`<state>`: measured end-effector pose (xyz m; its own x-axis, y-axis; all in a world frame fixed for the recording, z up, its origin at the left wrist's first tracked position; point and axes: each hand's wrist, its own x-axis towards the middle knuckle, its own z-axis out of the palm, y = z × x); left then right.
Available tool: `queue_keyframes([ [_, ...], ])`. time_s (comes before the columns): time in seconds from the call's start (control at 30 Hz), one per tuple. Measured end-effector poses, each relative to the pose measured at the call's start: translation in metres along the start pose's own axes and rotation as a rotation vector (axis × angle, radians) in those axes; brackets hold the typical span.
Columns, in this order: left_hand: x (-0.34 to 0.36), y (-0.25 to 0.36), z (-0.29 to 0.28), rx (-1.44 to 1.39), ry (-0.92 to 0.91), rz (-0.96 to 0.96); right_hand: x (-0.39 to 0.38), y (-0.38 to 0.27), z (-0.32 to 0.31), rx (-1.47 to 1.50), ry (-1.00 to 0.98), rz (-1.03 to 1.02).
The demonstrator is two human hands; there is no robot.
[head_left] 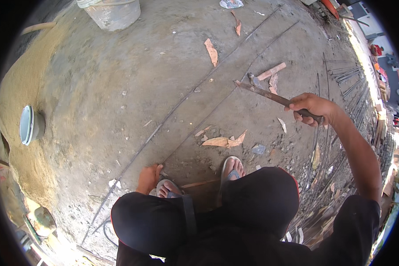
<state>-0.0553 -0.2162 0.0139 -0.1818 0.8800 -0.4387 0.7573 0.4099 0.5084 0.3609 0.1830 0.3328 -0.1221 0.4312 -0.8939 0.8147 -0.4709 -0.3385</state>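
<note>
My right hand [310, 108] is wrapped round the thicker end of a long dark metal bar [270, 95]. The bar's far tip meets a thin steel rod [213, 109] that runs slantwise over the ground. Close to my left foot, my left hand [149, 178] is closed at the near end of that same rod, its fingers partly hidden. A hammer [272, 71] with a wooden handle lies just beyond the bar's tip. To the left, a longer steel rod [176, 107] lies roughly alongside the first.
A whitish bucket [115, 14] stands at the far left, and a smaller pail [39, 125] rests by the sand [17, 88]. Many thin rods [348, 80] are strewn along the right. Dry leaves [215, 142] and stones dot the ground around my sandalled feet [232, 170].
</note>
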Motion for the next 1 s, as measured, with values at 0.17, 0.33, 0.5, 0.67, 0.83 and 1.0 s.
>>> queue_keyframes([
  [0.17, 0.009, 0.021, -0.015, 0.438, -0.015, -0.166, 0.004, -0.014, 0.019, 0.053, -0.005, 0.001],
  [0.33, 0.007, 0.027, -0.047, 0.168, 0.245, -0.015, 0.017, -0.024, 0.054, 0.101, -0.002, 0.030],
  [0.5, 0.042, 0.045, -0.109, -0.361, -0.080, -0.230, 0.025, -0.032, 0.067, 0.192, -0.011, 0.062],
  [0.67, 0.097, 0.141, -0.215, -0.666, -0.251, -0.244, 0.045, -0.036, 0.071, 0.417, -0.077, 0.132],
  [0.83, 0.143, 0.309, -0.258, -0.820, -0.536, -0.304, 0.057, -0.067, 0.066, 0.564, -0.190, 0.209],
  [1.0, 0.224, 0.417, -0.212, -0.766, -0.687, -0.666, 0.070, -0.106, 0.087, 0.739, -0.102, 0.321],
])
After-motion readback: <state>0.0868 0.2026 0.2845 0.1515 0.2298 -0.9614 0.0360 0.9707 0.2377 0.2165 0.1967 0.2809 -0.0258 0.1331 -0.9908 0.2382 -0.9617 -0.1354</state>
